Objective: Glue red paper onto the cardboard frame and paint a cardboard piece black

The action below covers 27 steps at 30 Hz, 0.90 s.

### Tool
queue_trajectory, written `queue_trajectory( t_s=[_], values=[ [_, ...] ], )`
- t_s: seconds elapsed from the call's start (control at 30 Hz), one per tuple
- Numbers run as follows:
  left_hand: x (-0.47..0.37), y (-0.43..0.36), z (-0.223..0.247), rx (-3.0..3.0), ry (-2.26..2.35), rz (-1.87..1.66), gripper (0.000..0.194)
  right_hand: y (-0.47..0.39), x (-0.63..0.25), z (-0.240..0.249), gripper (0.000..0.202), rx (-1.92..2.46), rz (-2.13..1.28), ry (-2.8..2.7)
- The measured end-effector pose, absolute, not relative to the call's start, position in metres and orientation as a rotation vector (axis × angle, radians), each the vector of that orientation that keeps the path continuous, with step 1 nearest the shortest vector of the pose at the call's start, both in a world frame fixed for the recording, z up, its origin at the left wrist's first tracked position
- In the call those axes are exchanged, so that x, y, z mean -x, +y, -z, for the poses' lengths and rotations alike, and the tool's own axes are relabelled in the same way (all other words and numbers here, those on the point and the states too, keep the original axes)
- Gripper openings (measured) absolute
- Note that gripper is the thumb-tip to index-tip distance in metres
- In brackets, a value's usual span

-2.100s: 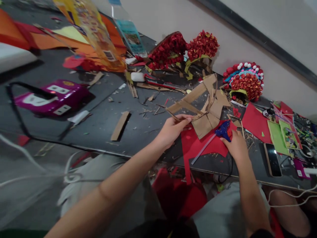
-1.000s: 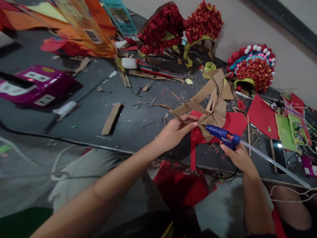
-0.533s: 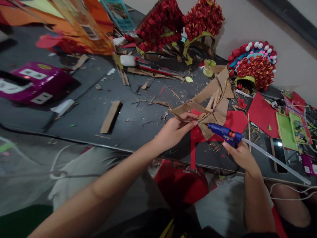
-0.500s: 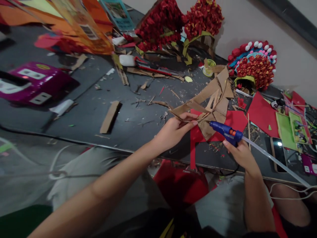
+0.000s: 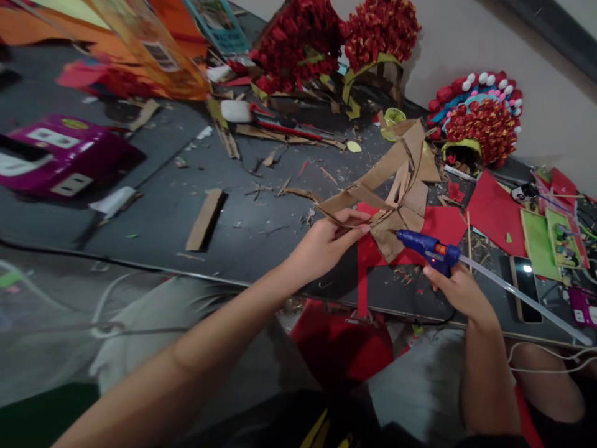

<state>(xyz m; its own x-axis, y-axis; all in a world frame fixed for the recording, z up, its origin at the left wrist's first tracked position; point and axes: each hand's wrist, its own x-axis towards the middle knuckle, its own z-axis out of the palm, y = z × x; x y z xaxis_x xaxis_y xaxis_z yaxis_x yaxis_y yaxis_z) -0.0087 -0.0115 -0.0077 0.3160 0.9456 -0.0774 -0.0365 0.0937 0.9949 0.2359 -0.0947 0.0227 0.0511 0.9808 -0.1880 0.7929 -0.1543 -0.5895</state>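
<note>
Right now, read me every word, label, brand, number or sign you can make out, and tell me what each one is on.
No text reads clearly.
Yellow sticker on the purple socket box: too blurred.
Pale label on the orange bottle: too blurred.
Blue label on the clear bottle, cut off by the picture's top edge: too blurred.
Small dark bottle: white mark, too small.
Blue glue gun: any marking is too small.

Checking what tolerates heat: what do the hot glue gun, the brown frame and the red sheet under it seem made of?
Hot glue gun: probably hard plastic, smooth blue with faint highlights. Brown frame: cardboard, likely corrugated, matte, with creases and rough edges. Red sheet: flat and matte; paper or craft foam, I can't tell which.
</note>
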Motion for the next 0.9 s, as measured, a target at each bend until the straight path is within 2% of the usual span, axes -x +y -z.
queue_trajectory(
  t_s=[0.17,0.33,0.43,0.67,0.9],
  values=[
    [0.009,-0.012,0.005,-1.231,0.978,-0.917,0.017,-0.099,-0.245,-0.024,0.035,2.032,-0.948,-1.834],
    [0.009,-0.011,0.006,-1.253,1.009,-0.910,0.018,-0.098,-0.253,-0.030,0.038,2.141,-0.798,-1.749],
    [0.010,-0.011,0.008,-1.267,1.013,-0.903,0.020,-0.096,-0.250,-0.029,0.041,2.077,-0.788,-1.696],
    [0.012,-0.014,0.007,-1.390,0.983,-0.844,0.032,-0.095,-0.240,-0.007,0.043,1.805,-1.014,-1.455],
    [0.014,-0.013,0.007,-1.501,0.976,-0.845,0.031,-0.090,-0.240,-0.012,0.040,1.939,-0.899,-1.561]
  ],
)
